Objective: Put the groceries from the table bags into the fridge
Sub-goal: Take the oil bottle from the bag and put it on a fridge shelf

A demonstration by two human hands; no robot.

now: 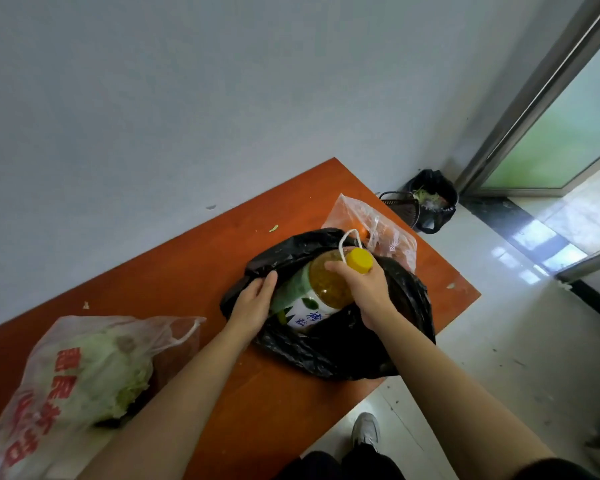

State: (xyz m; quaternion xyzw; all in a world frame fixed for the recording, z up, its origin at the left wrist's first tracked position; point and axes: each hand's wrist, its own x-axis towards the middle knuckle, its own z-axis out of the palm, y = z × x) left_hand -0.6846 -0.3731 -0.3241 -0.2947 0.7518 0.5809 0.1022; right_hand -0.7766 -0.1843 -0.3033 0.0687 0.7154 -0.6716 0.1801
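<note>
A black plastic bag (329, 351) lies open on the orange-brown table (194, 271). A large bottle of orange drink (323, 289) with a yellow cap, a white loop handle and a green-and-white label sticks halfway out of it. My right hand (364, 285) grips the bottle at its neck, just below the cap. My left hand (253, 303) holds the bag's left rim, pulling it open. A cabbage (94, 372) lies in a thin white bag with red print at the table's left. A clear orange-tinted bag (378, 226) sits behind the black one.
A grey wall runs behind the table. On the tiled floor at the far right corner stand a black-lined bin (433, 202) and a dark basket (400, 206). A metal-framed glass door (551, 133) is at the right. My shoe (366, 429) shows below the table edge.
</note>
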